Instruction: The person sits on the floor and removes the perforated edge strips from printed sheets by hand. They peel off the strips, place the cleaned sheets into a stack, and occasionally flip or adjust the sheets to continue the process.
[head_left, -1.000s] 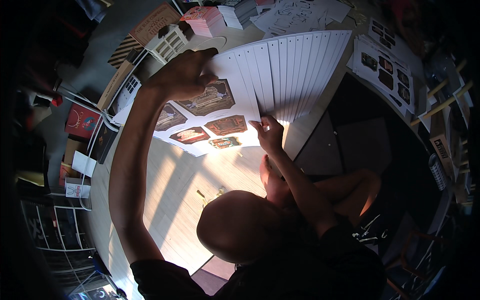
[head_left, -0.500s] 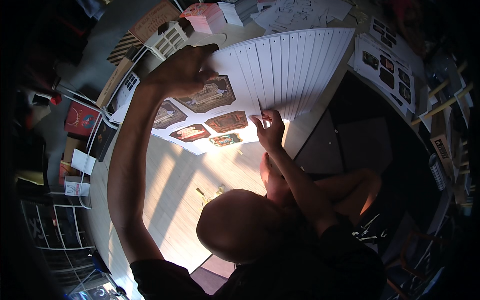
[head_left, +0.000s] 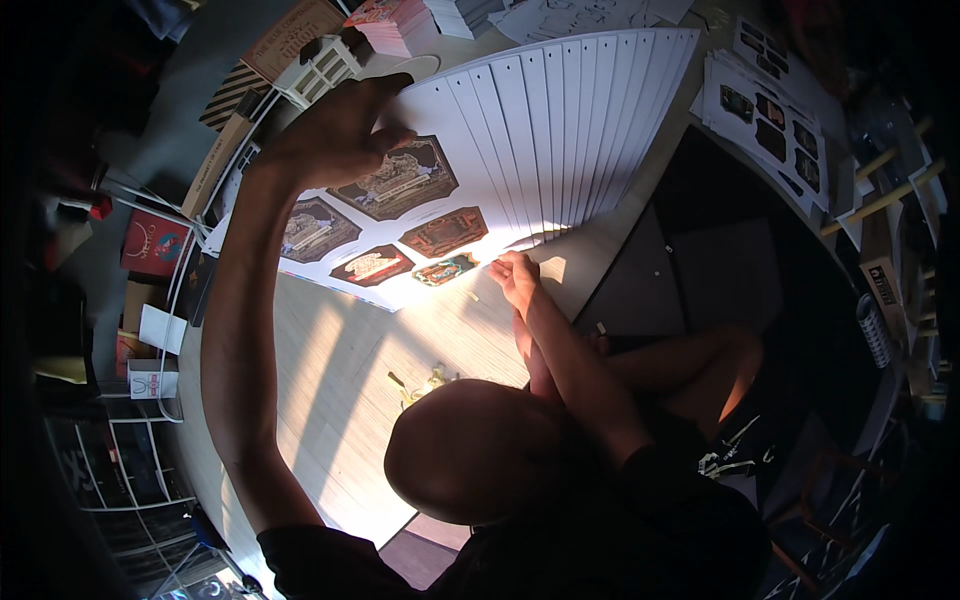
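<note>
A fan of white paper sheets [head_left: 590,110] lies on a pale wooden table [head_left: 330,400]. The nearest sheet, a printed sheet [head_left: 440,190], carries several ornate dark hexagonal pictures. My left hand [head_left: 335,135] reaches far out and grips this sheet's upper left corner, thumb on top. My right hand [head_left: 515,272] pinches the sheet's lower edge, next to the smallest picture [head_left: 445,268]. My own head [head_left: 480,450] fills the lower middle and hides part of the table.
A second pile of printed sheets [head_left: 765,105] lies at the right. Books and small boxes [head_left: 300,45] crowd the far left edge. A small object [head_left: 425,380] lies on the table near my head. Shelving [head_left: 120,440] stands at the left.
My right hand has slid slightly left and lower along the sheet's bottom edge. My left hand has stayed on the upper corner.
</note>
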